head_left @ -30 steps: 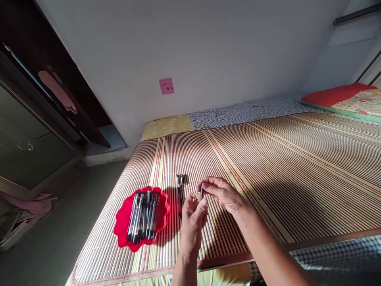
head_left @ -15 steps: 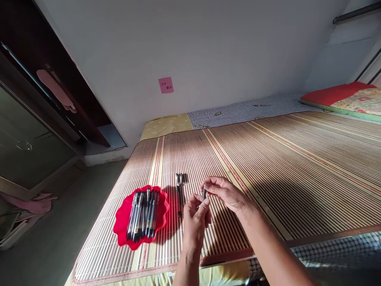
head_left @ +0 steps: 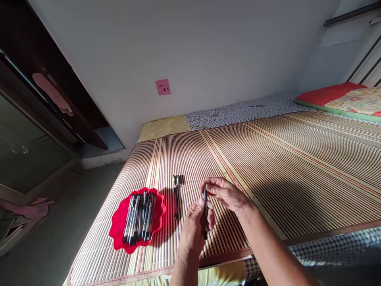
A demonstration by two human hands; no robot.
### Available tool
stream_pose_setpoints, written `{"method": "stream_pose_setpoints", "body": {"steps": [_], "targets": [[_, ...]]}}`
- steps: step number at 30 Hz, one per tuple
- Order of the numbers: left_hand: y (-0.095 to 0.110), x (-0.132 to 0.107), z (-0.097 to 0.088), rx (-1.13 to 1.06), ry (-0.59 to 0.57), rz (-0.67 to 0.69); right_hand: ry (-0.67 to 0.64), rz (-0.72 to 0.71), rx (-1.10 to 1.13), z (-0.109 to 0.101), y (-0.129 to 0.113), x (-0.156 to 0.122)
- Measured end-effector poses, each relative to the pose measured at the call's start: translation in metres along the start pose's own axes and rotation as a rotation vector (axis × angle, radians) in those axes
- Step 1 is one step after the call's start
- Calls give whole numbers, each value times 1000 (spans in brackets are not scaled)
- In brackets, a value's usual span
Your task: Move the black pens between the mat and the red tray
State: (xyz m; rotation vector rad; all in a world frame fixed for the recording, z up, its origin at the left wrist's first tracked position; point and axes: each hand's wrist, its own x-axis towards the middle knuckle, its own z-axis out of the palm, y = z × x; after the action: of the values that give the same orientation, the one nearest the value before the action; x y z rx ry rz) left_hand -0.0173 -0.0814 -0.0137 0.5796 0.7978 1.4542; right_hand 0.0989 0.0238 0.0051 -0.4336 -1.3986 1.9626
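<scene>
Evidently the left hand (head_left: 193,227) is the one bearing the dark pen (head_left: 205,208): its fingers are wrapped around the barrel, thumb along it, so that the pen stands nearly upright above the mat (head_left: 253,159). That grip, I'd judge, steadies the length while leaving the top end free to reach. There the right hand (head_left: 224,194) comes in from the side, thumb and fingertips pinching about the tip; how firmly, I can't make out from where I stand. Only fingertips fit so small an end, which likely explains the light hold.

Over by the left hand, the red dish (head_left: 117,228) sits on the mat with a bunch of pens (head_left: 138,214) laid roughly side by side, their far ends level with one another; the scalloped rim probably stops them rolling away. Between dish and hands, two more pens (head_left: 175,191) lie close together on the mat, pointing away from the person, perhaps set apart from the bunch so they don't get mixed in.
</scene>
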Motion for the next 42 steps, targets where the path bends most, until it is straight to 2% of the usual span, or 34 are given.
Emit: {"method": "stream_pose_setpoints", "body": {"steps": [4,8,13,20,24,27,33,35,37,40,42], "targets": [[0,-1,0,-40,-26,-12,-7,27,40,0,-1,-1],[-1,1,-1,49,34,82,18,36,7,-2,1,-1],[-2,2,-2,124,96,131,37,53,-60,-1,2,1],[-3,-2,3,99,63,1,89,34,-79,-1,-6,0],[-3,-2,4,70,57,-28,141,-37,-145,-4,-5,1],[-3,-2,2,148,30,-47,284,-113,-118,-13,-4,4],[-1,-4,-8,518,-192,-164,851,-418,136,-50,-21,1],[-1,-2,-10,586,-144,-119,938,-475,164,-57,-25,0],[-1,2,-10,570,6,23,933,-470,171,-57,-24,1],[-2,7,-9,498,230,239,798,-376,160,-42,-14,7],[-2,8,-10,493,288,306,686,-293,164,-27,-5,12]]}}
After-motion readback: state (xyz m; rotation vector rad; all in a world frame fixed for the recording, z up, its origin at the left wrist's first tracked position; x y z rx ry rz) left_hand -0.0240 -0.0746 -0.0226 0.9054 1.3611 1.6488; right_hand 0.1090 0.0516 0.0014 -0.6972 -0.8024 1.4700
